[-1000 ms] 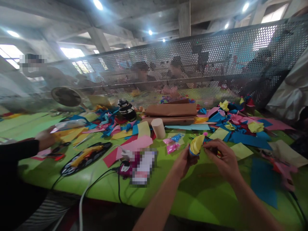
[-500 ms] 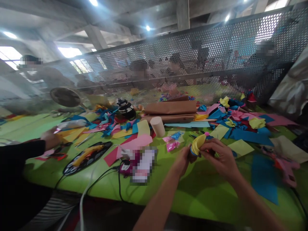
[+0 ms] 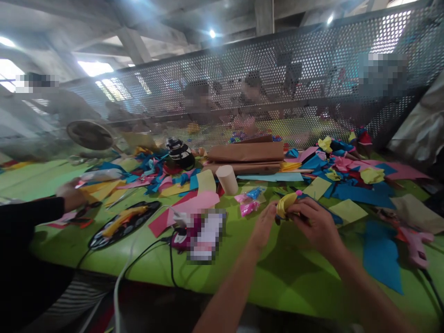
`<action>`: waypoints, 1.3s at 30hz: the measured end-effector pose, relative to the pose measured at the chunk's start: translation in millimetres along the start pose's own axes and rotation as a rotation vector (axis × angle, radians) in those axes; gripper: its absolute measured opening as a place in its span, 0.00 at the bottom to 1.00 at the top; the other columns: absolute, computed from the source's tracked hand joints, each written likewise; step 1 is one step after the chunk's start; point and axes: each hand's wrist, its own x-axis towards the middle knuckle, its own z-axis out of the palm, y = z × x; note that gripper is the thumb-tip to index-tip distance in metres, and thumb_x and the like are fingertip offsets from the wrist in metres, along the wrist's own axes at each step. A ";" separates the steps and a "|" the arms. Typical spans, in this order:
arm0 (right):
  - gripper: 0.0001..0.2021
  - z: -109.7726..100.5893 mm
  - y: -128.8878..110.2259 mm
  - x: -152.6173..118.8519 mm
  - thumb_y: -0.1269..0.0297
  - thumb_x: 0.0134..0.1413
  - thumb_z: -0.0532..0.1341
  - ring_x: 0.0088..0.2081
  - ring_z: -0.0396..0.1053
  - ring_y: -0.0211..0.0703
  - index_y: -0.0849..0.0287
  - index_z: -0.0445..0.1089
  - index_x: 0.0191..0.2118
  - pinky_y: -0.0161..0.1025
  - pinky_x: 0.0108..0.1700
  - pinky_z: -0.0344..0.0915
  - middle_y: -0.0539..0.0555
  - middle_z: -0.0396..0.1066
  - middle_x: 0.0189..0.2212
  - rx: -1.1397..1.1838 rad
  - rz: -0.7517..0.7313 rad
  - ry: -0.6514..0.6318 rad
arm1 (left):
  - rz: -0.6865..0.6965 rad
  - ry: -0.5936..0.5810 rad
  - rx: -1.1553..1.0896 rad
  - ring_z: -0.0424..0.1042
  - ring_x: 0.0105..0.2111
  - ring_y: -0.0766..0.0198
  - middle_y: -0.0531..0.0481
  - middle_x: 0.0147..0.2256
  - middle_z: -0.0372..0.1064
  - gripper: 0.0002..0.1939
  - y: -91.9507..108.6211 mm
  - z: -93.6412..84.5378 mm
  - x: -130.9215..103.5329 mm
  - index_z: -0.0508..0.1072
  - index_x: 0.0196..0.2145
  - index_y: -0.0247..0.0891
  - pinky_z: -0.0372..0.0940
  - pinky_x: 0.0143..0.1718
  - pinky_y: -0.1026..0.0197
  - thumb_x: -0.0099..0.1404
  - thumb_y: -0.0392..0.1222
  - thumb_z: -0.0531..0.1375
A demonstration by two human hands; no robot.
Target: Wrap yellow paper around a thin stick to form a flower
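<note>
Both my hands hold one small paper craft piece (image 3: 285, 203), a curled yellow sheet with a blue edge and a pink bead at its top. My left hand (image 3: 264, 225) grips it from the left and below. My right hand (image 3: 314, 224) closes over it from the right, fingers curled around the yellow paper. They hover just above the green table (image 3: 287, 273), near its middle. A small bag of pink and blue bits (image 3: 250, 203) lies just left of my hands.
Coloured paper scraps (image 3: 347, 178) pile up at the back right and back left. A cardboard tube (image 3: 227, 179), brown paper rolls (image 3: 247, 152), a pink glue gun (image 3: 414, 243), black cables (image 3: 149, 252) and a co-worker's hand (image 3: 71, 194) at the left surround me. A perforated metal screen (image 3: 277, 88) backs the table.
My right hand has closed further over the yellow paper piece, pressing it flatter and lower. The view has drifted slightly upward. The co-worker's hand at the left shifted a little.
</note>
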 end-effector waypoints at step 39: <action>0.08 -5.8 -0.3 0.7 0.72 0.62 0.61 0.35 0.69 0.41 0.53 0.73 0.43 0.35 0.34 0.65 0.53 0.70 0.37 0.107 0.086 -0.045 | -0.089 -0.049 -0.048 0.64 0.30 0.67 0.52 0.33 0.65 0.21 10.7 -2.5 -1.5 0.72 0.45 0.39 0.57 0.29 0.64 0.62 0.56 0.65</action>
